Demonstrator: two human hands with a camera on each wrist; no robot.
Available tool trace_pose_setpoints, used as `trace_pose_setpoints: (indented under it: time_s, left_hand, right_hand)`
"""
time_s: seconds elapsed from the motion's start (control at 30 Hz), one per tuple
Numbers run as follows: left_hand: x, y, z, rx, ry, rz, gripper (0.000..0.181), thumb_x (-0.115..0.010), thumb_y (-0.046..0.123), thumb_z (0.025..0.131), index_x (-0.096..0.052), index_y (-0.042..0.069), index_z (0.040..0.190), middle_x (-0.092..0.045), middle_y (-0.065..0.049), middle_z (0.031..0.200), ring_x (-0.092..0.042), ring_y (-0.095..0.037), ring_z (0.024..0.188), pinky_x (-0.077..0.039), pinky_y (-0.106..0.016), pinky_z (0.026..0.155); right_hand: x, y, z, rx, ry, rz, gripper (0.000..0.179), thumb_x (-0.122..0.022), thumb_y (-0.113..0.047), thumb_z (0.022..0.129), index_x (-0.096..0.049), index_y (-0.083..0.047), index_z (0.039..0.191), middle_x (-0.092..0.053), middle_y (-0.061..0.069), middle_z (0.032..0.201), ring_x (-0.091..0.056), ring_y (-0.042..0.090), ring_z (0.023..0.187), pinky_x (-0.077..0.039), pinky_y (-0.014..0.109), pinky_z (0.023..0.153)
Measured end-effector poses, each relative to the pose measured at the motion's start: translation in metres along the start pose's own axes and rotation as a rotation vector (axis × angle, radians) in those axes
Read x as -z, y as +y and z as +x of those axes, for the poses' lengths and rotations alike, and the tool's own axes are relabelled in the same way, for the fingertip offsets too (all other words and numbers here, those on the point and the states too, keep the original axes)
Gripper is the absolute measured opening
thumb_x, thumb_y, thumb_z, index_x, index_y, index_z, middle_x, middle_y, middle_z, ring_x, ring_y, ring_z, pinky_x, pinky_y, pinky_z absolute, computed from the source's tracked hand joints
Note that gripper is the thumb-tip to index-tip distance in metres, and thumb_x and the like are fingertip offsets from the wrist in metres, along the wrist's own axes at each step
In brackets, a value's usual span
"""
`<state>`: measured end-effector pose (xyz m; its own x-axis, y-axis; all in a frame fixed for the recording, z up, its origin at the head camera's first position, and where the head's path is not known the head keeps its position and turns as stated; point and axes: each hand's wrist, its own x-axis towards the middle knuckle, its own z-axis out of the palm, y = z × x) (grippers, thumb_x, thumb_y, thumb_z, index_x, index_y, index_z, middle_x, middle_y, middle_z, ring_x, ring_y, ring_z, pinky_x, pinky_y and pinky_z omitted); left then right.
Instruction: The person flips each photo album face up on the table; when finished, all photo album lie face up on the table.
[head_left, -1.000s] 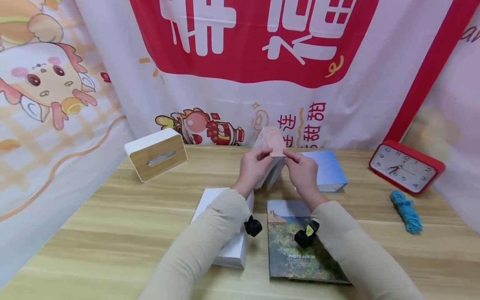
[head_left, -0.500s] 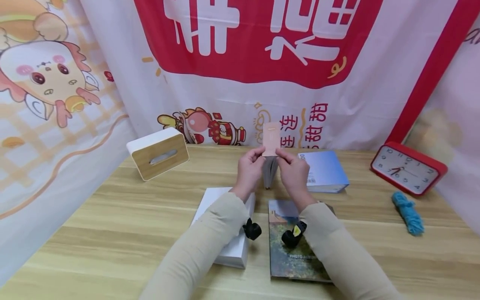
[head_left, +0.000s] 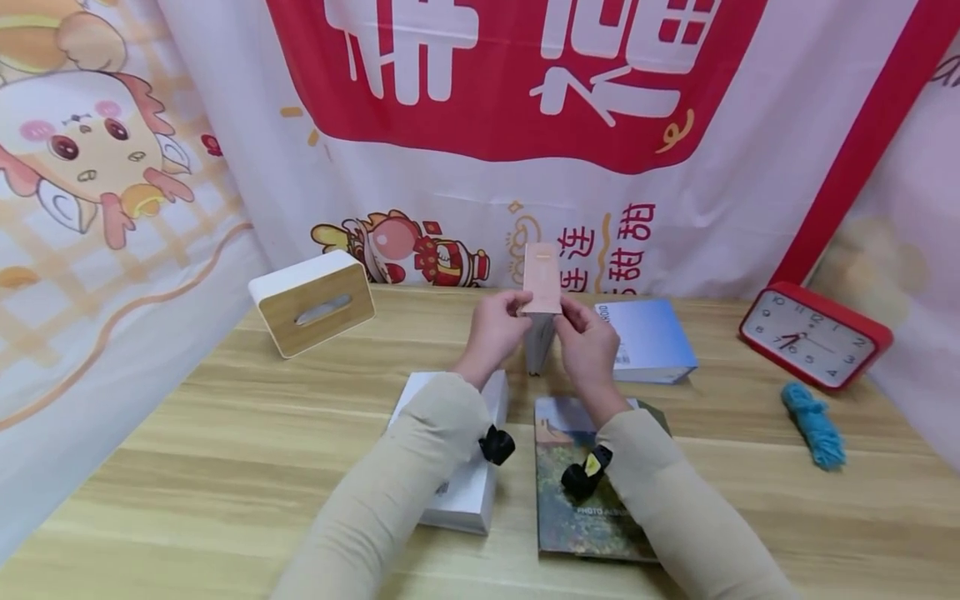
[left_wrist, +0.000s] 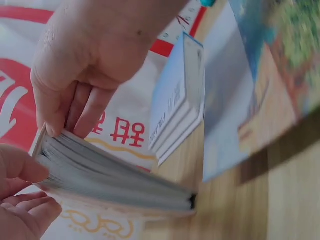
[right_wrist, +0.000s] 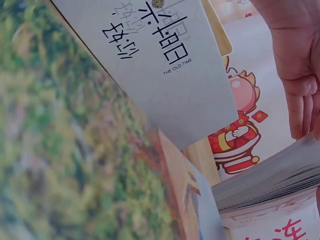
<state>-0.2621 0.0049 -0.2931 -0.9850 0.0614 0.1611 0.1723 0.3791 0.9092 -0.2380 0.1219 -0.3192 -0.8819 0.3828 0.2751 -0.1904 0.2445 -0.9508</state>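
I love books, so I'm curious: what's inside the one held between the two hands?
Greyish page edges show inside the book in both wrist views. The faces of its pages are covered, so anything on them cannot be seen.

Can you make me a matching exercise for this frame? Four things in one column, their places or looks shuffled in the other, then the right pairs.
Column one
1. Pink book
2. Tissue box
3. Clock
4. Yarn bundle

Column two
A. Red casing, with numbers on its face
B. Pinched between the left hand and the right hand
C. Blue, lying on the table by the right-hand side of the head view
D. Wood-coloured front with a long slot, towards the left of the head view

Right pairs
1-B, 2-D, 3-A, 4-C
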Motion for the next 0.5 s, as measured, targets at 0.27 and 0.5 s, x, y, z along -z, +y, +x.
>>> trace_pose_setpoints:
  time_s: [0.27,0.5]
  left_hand:
    - [0.007,0.011,0.006,-0.217,-0.171,0.348,0.031,-0.061,0.001,0.079,-0.067,0.008,0.108,-0.063,-0.008,0.118,-0.059,-0.022,0.107,-0.051,-0.03,0.086]
    - [0.015,0.015,0.014,-0.289,-0.245,0.503,0.029,-0.061,0.004,0.08,-0.067,0.012,0.108,-0.045,-0.005,0.141,-0.051,-0.025,0.121,-0.049,-0.031,0.091]
  right_hand:
    - [-0.005,0.002,-0.001,-0.072,-0.024,0.098,0.036,-0.064,-0.006,0.084,-0.061,-0.009,0.119,-0.062,0.009,0.121,-0.059,0.014,0.11,-0.049,0.018,0.087]
    - [-0.007,0.009,0.003,-0.211,-0.143,0.074,0.047,-0.063,-0.003,0.083,-0.054,-0.014,0.128,-0.057,0.007,0.129,-0.055,0.016,0.116,-0.047,0.024,0.093]
